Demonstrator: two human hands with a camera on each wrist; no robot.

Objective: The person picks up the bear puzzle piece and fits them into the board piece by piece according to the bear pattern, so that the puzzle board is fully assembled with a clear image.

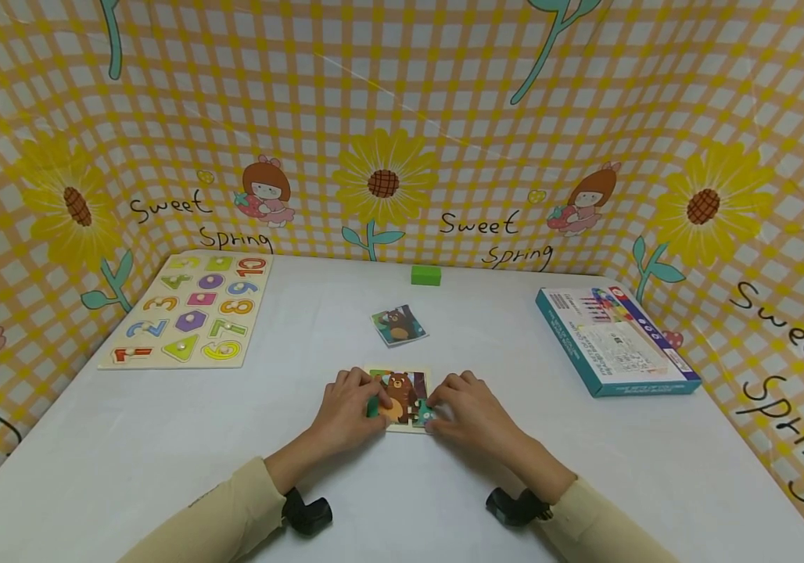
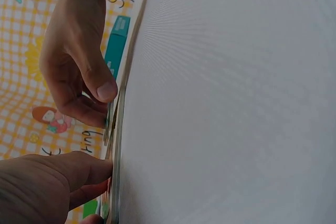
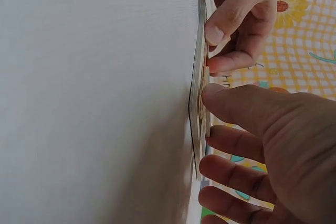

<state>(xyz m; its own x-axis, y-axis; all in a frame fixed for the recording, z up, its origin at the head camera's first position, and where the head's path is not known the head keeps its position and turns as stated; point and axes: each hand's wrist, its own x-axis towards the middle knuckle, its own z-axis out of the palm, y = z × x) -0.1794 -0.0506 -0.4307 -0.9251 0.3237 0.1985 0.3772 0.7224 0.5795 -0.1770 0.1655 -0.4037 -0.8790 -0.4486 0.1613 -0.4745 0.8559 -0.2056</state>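
A small wooden bear jigsaw puzzle in a pale frame (image 1: 407,429) lies flat on the white table in front of me. My left hand (image 1: 349,408) holds its left side, thumb on the front part and fingers over the far left edge. My right hand (image 1: 478,413) pinches a teal puzzle piece (image 1: 425,414) at the lower right corner of the picture. In the right wrist view, this thin piece (image 3: 208,127) sits slightly above the frame between thumb and forefinger. Fingers hide part of the puzzle's left and right sides.
Beyond the puzzle lies a square bear picture card (image 1: 400,325), with a green block (image 1: 426,275) farther back. A wooden number and shape board (image 1: 187,313) is at left; a teal-edged box (image 1: 616,340) is at right. Patterned cloth (image 1: 402,102) walls the table.
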